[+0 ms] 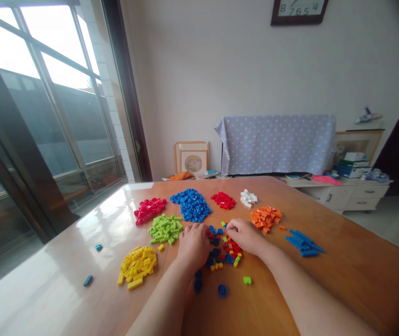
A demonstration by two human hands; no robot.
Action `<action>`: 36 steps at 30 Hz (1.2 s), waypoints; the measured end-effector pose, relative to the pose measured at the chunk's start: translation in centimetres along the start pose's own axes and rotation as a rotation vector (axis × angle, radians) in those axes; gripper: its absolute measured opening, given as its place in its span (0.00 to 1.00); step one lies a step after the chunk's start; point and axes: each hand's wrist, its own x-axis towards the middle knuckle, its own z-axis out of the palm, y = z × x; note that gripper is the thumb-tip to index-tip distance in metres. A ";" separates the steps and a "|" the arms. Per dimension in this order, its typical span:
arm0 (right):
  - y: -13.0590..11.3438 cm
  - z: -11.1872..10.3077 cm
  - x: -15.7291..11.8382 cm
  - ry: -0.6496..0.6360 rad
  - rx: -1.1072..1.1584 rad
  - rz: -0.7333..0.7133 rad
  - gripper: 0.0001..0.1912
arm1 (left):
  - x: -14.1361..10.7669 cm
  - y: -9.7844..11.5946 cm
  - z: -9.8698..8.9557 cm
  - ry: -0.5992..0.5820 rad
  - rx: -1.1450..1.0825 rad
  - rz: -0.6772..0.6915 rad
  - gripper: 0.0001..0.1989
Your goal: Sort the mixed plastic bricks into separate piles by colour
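Mixed pieces (232, 247) in red, blue, yellow and green lie in the middle of the table between my hands. My left hand (194, 243) is at their left side, its fingers bent down and their tips hidden. At the upper right edge of the mix is my right hand (245, 234), fingers curled together; whatever they hold is too small to make out. A light green pile (165, 228) sits just left of my left hand, and an orange pile (266, 218) lies beyond my right hand. Near the front are a blue round piece (222, 291) and a green piece (247, 280).
On the wooden table (353, 252) are piles of yellow (137, 265), crimson (149, 210), blue round (192, 205), red (223, 200), white (248, 198) and long blue pieces (302, 243). Two teal pieces (98, 247) lie at the left.
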 end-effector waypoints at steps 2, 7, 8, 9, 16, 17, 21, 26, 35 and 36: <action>-0.1 0.0 0.0 0.009 -0.011 -0.001 0.08 | 0.1 -0.1 0.0 0.007 0.020 -0.027 0.14; -0.8 0.3 -0.2 -0.019 -0.019 -0.005 0.09 | 0.3 0.0 -0.2 -0.043 0.096 -0.050 0.12; -0.9 0.4 -0.3 -0.033 -0.017 -0.016 0.09 | 0.3 0.0 -0.2 -0.060 0.122 -0.050 0.12; -1.0 0.5 -0.3 -0.047 -0.015 -0.029 0.10 | 0.3 0.1 -0.2 -0.076 0.147 -0.049 0.13; -0.4 0.7 -0.1 -0.002 -0.037 -0.010 0.10 | 0.5 0.6 -1.0 -0.096 0.166 -0.094 0.10; -0.3 0.7 -0.1 0.006 -0.045 0.001 0.09 | 0.6 0.5 -1.1 -0.077 0.143 -0.112 0.10; -0.3 0.7 -0.1 0.023 -0.063 0.007 0.10 | 1.1 -0.2 -1.3 0.040 -0.065 -0.190 0.11; -0.6 1.1 -0.2 0.035 -0.062 -0.004 0.11 | 1.8 -1.0 -1.0 0.177 -0.673 -0.448 0.10; -2.7 1.1 -0.1 -0.004 -0.180 0.001 0.12 | 2.4 -1.7 0.2 0.229 -1.367 -0.807 0.12; -3.1 1.1 0.0 -0.020 -0.202 0.000 0.12 | 2.4 -1.7 0.3 0.236 -1.398 -0.828 0.10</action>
